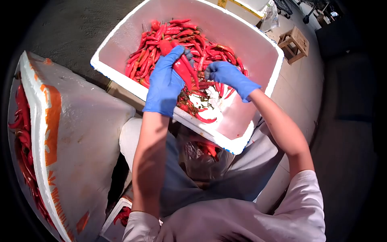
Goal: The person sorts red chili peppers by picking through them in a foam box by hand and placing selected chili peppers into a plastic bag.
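A large white foam box (262,60) holds a heap of red chili peppers (185,32). Over the heap, my left hand (163,82), in a blue glove with darkened fingertips, is closed around a few red peppers (183,72) that point down toward the box's near side. To its right, my right hand (229,76), also in a blue glove, is over the heap with its fingers bent together; whatever its fingertips hold, if anything, is hidden. Below the hands, stems and scattered peppers lie on the bare white floor of the box.
Left stands another foam box (80,117) with orange markings and red peppers at its far left. A clear plastic bag (205,161) with red peppers sits between the legs. A smaller white box (111,224) is at the bottom. A wooden stool (294,43) stands at upper right.
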Tool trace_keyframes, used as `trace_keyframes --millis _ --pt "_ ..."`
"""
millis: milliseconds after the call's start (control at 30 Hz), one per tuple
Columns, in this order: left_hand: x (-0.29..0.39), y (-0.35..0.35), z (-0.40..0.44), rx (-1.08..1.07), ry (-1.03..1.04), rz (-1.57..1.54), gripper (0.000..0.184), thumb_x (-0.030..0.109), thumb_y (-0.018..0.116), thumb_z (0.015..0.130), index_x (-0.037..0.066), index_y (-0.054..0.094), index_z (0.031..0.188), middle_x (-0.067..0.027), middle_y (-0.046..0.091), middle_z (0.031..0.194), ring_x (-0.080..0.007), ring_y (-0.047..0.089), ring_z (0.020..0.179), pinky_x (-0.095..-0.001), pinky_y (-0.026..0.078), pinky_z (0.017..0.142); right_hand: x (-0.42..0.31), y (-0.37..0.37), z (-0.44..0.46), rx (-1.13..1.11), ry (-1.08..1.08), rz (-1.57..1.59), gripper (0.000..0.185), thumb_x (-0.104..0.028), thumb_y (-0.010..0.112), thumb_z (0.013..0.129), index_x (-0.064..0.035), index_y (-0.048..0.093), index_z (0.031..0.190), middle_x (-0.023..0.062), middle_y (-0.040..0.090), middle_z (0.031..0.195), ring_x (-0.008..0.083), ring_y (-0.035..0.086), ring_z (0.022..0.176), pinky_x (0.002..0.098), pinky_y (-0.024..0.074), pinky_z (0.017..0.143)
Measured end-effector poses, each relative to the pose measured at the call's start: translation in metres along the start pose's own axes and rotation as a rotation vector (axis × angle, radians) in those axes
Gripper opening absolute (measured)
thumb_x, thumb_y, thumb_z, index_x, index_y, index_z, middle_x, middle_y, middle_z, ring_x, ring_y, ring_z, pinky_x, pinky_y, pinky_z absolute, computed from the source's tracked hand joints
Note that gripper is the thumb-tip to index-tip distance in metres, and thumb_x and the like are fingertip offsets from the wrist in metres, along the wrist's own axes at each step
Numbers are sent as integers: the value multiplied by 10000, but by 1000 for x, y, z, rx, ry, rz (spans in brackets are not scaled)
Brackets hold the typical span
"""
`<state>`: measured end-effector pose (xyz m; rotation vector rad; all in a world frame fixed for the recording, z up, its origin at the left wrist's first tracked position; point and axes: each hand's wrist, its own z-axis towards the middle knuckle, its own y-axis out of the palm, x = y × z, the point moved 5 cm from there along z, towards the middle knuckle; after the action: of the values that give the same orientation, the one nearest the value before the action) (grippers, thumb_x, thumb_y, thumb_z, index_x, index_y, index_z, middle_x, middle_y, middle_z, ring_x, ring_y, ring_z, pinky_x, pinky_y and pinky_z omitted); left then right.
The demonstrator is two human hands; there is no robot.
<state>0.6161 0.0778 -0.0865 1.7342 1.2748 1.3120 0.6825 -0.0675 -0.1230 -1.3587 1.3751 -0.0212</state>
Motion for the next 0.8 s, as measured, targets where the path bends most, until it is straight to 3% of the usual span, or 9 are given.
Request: trace_keyframes --millis 100,233,267,333,367,433,533,767,800 --pt "3 1 -3 55 31 58 191 20 572 769 21 508 949 -102 571 809 -197 573 738 -309 490 674 52 65 16 -304 -26 -155 212 -219 588 630 -49 627 750 155 590 683 288 571 617 356 453 583" --pt "2 6 -4 74 32 101 209 18 574 765 21 512 964 -101 574 819 -193 577 747 -310 491 673 94 144 19 -631 26 -609 258 -230 555 692 -49 637 858 124 617 805 296 593 731 382 475 622" --pt "2 8 -6 73 22 101 211 17 573 764 20 515 966 -103 576 825 -193 578 749 -310 490 676 124 181 31 -645 -111 -664 245 -229 572 671 -42 632 818 132 608 746 298 579 681 385 459 601" --pt "3 3 -4 80 6 97 198 5 555 774 7 522 970 -113 575 841 -202 574 766 -324 487 691 126 199 31 -532 -44 -456 231 -217 587 646 -34 629 780 148 600 704 298 568 644 390 443 579" --pt "3 2 -3 78 1 87 189 -8 537 784 -5 529 973 -122 573 856 -210 570 784 -337 484 705 124 201 29 -404 155 -199 227 -207 586 642 -32 631 781 157 602 720 296 571 658 392 442 579" --pt "3 6 -4 35 -26 88 184 -1 535 789 -7 528 973 -119 574 854 -208 570 787 -334 482 710 103 205 29 -565 143 -251 226 -187 617 605 -35 642 770 155 604 734 272 572 670 384 439 571" --pt "2 5 -4 55 -31 111 181 0 537 788 -7 530 969 -118 577 853 -206 572 780 -333 484 706 146 242 31 -528 546 187 229 -165 672 558 -50 661 756 90 606 717 208 544 638 332 427 554" --pt "5 6 -6 46 -9 90 181 -9 537 785 -6 529 966 -121 579 855 -209 576 765 -333 483 700 93 182 27 -649 413 353 168 -173 700 596 -86 666 736 25 565 634 122 491 573 267 394 509" --pt "8 7 -8 71 23 95 185 -15 536 783 -6 529 967 -122 579 853 -211 577 766 -332 483 700 70 148 25 -637 417 327 169 -215 718 575 -97 602 609 18 506 562 114 459 482 253 364 431"
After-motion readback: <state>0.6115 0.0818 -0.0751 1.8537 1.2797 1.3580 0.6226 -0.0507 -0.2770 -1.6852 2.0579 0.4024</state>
